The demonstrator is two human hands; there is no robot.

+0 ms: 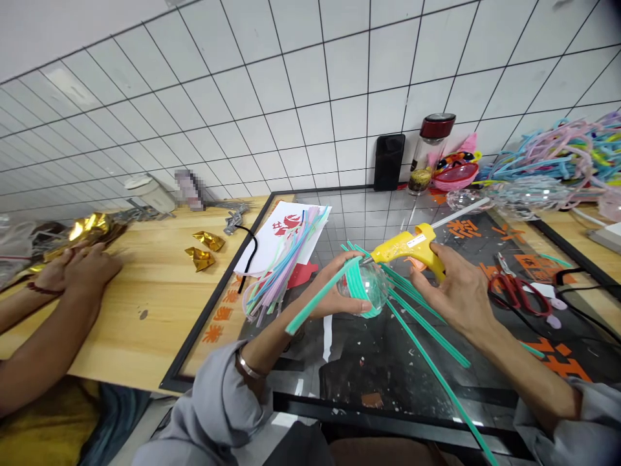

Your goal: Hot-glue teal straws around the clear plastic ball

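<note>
In my left hand [334, 285] is a clear plastic ball [374, 279], its left part wrapped with rows of green pipe cleaner. A loose green end [315, 298] sticks out toward the lower left, over my forearm. My right hand [458, 285] grips a yellow hot glue gun [400, 246] by its handle, with a whitish glue stick [460, 212] jutting from its back. The gun's nozzle meets the green wrap at the top of the ball; whether glue is coming out I cannot tell. Several more green pipe cleaners [431, 333] lie under and beside the ball.
Pastel pipe cleaners [286, 265] lie on white paper [252, 249] at the left. Red-handled scissors [521, 294] and black cables are at the right. A phone [389, 162] and a glass bottle [427, 155] stand by the wall. A co-worker's hands [87, 272] are at far left, near gold foil pieces [201, 257].
</note>
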